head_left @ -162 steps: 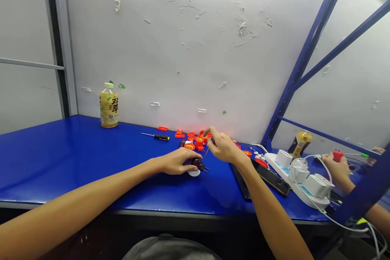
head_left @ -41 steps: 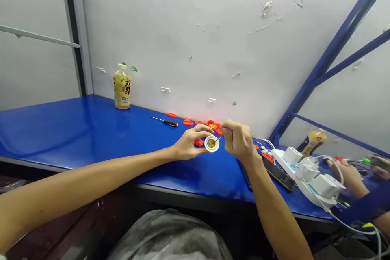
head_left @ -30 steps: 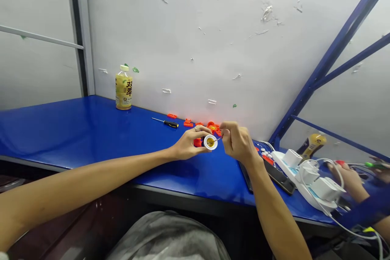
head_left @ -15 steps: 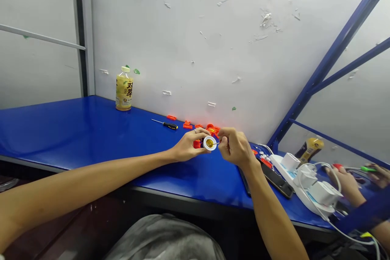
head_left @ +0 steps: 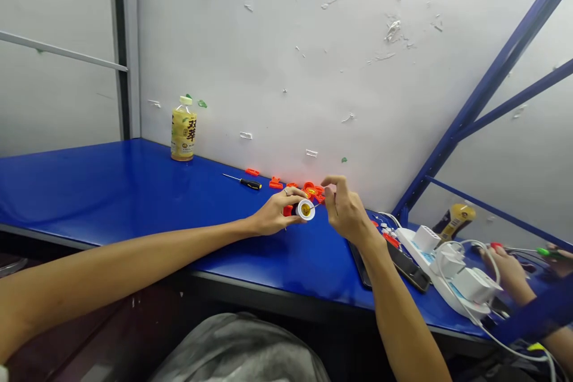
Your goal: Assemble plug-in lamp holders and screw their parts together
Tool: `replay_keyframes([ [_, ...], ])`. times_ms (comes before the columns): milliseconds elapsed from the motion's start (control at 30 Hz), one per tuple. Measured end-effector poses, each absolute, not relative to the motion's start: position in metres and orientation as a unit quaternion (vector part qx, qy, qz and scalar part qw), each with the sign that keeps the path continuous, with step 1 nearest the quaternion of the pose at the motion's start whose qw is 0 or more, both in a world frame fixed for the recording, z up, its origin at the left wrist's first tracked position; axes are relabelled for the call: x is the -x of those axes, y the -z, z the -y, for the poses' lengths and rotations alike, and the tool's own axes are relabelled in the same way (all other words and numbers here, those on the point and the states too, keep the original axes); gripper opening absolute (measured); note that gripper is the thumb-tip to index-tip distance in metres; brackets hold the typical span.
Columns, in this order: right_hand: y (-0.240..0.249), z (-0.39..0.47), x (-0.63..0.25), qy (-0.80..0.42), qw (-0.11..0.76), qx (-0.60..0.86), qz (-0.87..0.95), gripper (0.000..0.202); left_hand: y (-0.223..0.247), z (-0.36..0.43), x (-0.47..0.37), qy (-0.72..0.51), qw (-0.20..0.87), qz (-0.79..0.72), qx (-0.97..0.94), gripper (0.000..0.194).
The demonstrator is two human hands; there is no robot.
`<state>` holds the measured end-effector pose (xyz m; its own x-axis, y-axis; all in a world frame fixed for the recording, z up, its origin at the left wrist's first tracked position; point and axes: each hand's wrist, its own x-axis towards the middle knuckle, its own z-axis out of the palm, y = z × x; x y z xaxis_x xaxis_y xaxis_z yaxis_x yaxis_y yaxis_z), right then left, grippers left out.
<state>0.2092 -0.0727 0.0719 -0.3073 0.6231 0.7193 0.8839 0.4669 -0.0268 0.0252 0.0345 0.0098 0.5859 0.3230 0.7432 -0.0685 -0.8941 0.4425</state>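
A small round part with a white rim and a yellow centre point(head_left: 306, 209) is held in my left hand point(head_left: 274, 213), above the blue table. Something red shows between that hand's fingers. A thin metal shaft runs from the yellow centre toward my right hand point(head_left: 345, 209), whose fingers are bent just right of the part; what they grip is mostly hidden. Behind the hands, orange-red pieces point(head_left: 308, 189) lie along the wall. To their left rests a screwdriver point(head_left: 250, 184) with a black and yellow handle.
A yellow-labelled bottle point(head_left: 183, 131) stands at the back left of the blue table point(head_left: 111, 197). Right of my arm are a phone point(head_left: 410, 270) and a white power strip point(head_left: 465, 304) with plugs and cables. Beyond the blue frame, another person's hands point(head_left: 508, 268) hold a green-tipped tool.
My right hand has shifted slightly, its index finger lifted and less curled. The white-rimmed part has tilted and moved a little left, and more of its dark side shows.
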Motion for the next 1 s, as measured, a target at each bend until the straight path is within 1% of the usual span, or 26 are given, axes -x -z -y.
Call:
replay_keyframes([
  [167, -0.073, 0.075, -0.212, 0.101, 0.339, 0.463, 0.813, 0.017, -0.014, -0.043, -0.02, -0.384, 0.255, -0.06, -0.885, 0.03],
  [300, -0.076, 0.071, -0.21, 0.07, 0.348, 0.472, 0.807, 0.017, -0.015, -0.044, -0.02, -0.35, 0.252, -0.046, -0.901, 0.032],
  [433, -0.078, 0.07, -0.209, 0.113, 0.333, 0.529, 0.773, 0.036, -0.014, -0.041, -0.022, -0.337, 0.229, -0.052, -0.912, 0.029],
  [500, -0.078, 0.072, -0.211, 0.105, 0.34, 0.531, 0.769, 0.03, -0.013, -0.041, -0.022, -0.341, 0.223, -0.058, -0.911, 0.028],
  [567, -0.079, 0.075, -0.215, 0.068, 0.338, 0.522, 0.78, 0.024, -0.013, -0.043, -0.021, -0.353, 0.214, -0.065, -0.909, 0.029],
  [700, -0.08, 0.078, -0.22, 0.023, 0.328, 0.499, 0.802, 0.027, -0.013, -0.048, -0.02, -0.384, 0.193, -0.088, -0.899, 0.028],
  [833, -0.078, 0.073, -0.213, 0.028, 0.395, 0.516, 0.76, 0.02, -0.015, -0.046, -0.022, -0.395, 0.191, -0.093, -0.894, 0.028],
  [900, -0.075, 0.069, -0.209, 0.042, 0.436, 0.528, 0.728, 0.02, -0.016, -0.043, -0.022, -0.394, 0.194, -0.085, -0.895, 0.029],
  [1000, -0.071, 0.063, -0.209, 0.06, 0.472, 0.501, 0.723, 0.02, -0.017, -0.041, -0.022, -0.398, 0.199, -0.073, -0.893, 0.028],
])
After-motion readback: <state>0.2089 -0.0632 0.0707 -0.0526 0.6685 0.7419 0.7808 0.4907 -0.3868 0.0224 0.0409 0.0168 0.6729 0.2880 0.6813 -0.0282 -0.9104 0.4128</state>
